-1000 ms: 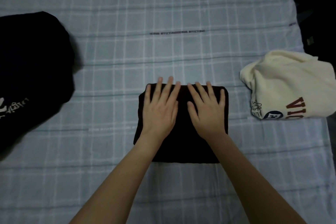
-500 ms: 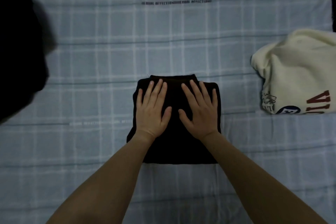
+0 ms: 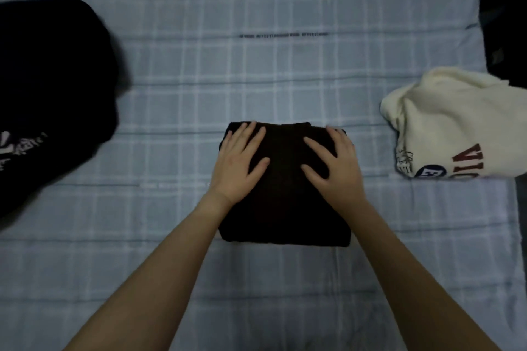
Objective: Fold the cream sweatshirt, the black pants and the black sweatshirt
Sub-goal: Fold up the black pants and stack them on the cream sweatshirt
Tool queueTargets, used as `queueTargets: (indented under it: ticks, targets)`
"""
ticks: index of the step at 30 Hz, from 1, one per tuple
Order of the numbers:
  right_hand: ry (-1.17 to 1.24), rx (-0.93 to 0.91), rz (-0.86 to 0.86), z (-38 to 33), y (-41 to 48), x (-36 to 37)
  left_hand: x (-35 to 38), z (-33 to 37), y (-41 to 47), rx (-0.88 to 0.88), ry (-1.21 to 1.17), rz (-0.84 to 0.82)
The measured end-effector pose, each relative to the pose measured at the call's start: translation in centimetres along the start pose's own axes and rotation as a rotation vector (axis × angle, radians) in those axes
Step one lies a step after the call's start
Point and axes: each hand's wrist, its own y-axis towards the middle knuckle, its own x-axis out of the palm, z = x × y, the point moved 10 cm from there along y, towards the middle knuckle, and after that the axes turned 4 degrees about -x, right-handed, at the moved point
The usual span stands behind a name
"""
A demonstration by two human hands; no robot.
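Both palms are down on the small, squared-off bundle of black pants (image 3: 285, 202) in the middle of the pale blue checked bed sheet (image 3: 256, 71). A moment ago the two hands sat side by side, nearly touching; now they've slid apart. The left hand (image 3: 241, 162) lies flat with fingers spread toward the bundle's far left corner, and the right hand (image 3: 332, 164), likewise flat and spread, reaches its far right corner. That looks like a smoothing stroke outward, nothing pinched, nothing lifted. The bundle itself has kept its tidy rectangle, so I'd say the pants are as good as done. Off to the right lies the cream sweatshirt with dark red lettering (image 3: 459, 128), apparently already folded. At the left edge sits the black sweatshirt with white print (image 3: 54, 88), a loose heap, surely next.
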Motion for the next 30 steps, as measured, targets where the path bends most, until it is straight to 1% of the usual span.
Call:
queueTargets:
  ticks: [1, 2, 3, 4, 5, 6, 7, 8, 10, 12, 14, 15, 17, 19, 20, 22, 25, 30]
  targets:
    - [-0.035, 0.025, 0.010, 0.2, -1.4, -0.8, -1.0, -0.8, -1.1, -0.041, -0.001, 0.022]
    - [-0.045, 0.061, 0.010, 0.6, -2.8, -1.2, -1.9, -2.1, -2.4, -0.126, 0.004, 0.052]
    - [0.002, 0.100, -0.008, 1.1, -4.0, -1.2, -2.3, -3.5, -3.8, -0.242, -0.038, 0.054]
    - [0.107, 0.136, -0.038, 1.5, -4.9, -0.9, -2.1, -4.6, -5.2, -0.351, -0.167, 0.018]
    - [0.232, 0.166, -0.066, 1.7, -5.4, -0.5, -1.3, -4.9, -6.3, -0.417, -0.391, -0.059]
    - [0.326, 0.187, -0.072, 1.8, -5.4, -0.3, -0.1, -4.3, -7.0, -0.443, -0.638, -0.153]
    - [0.371, 0.208, -0.063, 1.9, -5.1, -0.3, 0.9, -3.9, -7.4, -0.462, -0.794, -0.216]
    - [0.402, 0.231, -0.042, 1.9, -4.8, -0.4, 1.6, -3.8, -7.5, -0.482, -0.856, -0.240]
    - [0.437, 0.263, 0.006, 2.2, -4.4, -0.3, 2.4, -3.8, -7.1, -0.498, -0.907, -0.256]
    - [0.439, 0.244, 0.020, 2.2, -4.5, -0.1, 3.2, -4.4, -6.7, -0.513, -0.950, -0.264]
    - [0.411, 0.226, 0.021, 2.8, -5.0, 0.1, 3.5, -4.8, -6.7, -0.503, -0.938, -0.245]
    - [0.417, 0.252, 0.014, 3.3, -5.5, 0.4, 3.5, -4.9, -6.6, -0.491, -0.914, -0.218]
    - [0.520, 0.332, -0.046, 3.9, -6.4, 1.7, 3.7, -5.3, -6.7, -0.485, -0.893, -0.178]
    - [0.691, 0.356, -0.133, 3.8, -7.2, 3.3, 4.0, -4.9, -6.7, -0.478, -0.904, -0.189]
    - [0.738, 0.364, -0.163, 3.7, -7.4, 3.8, 4.2, -4.5, -6.8, -0.474, -0.923, -0.207]
    - [0.776, 0.389, -0.202, 3.3, -7.4, 4.1, 4.5, -3.7, -7.2, -0.478, -0.952, -0.251]
    - [0.825, 0.421, -0.240, 2.6, -8.1, 3.8, 3.9, -2.5, -7.7, -0.463, -0.954, -0.276]
    - [0.887, 0.434, -0.294, -0.5, -12.0, 1.0, 1.0, -0.6, -11.1, -0.447, -0.950, -0.315]
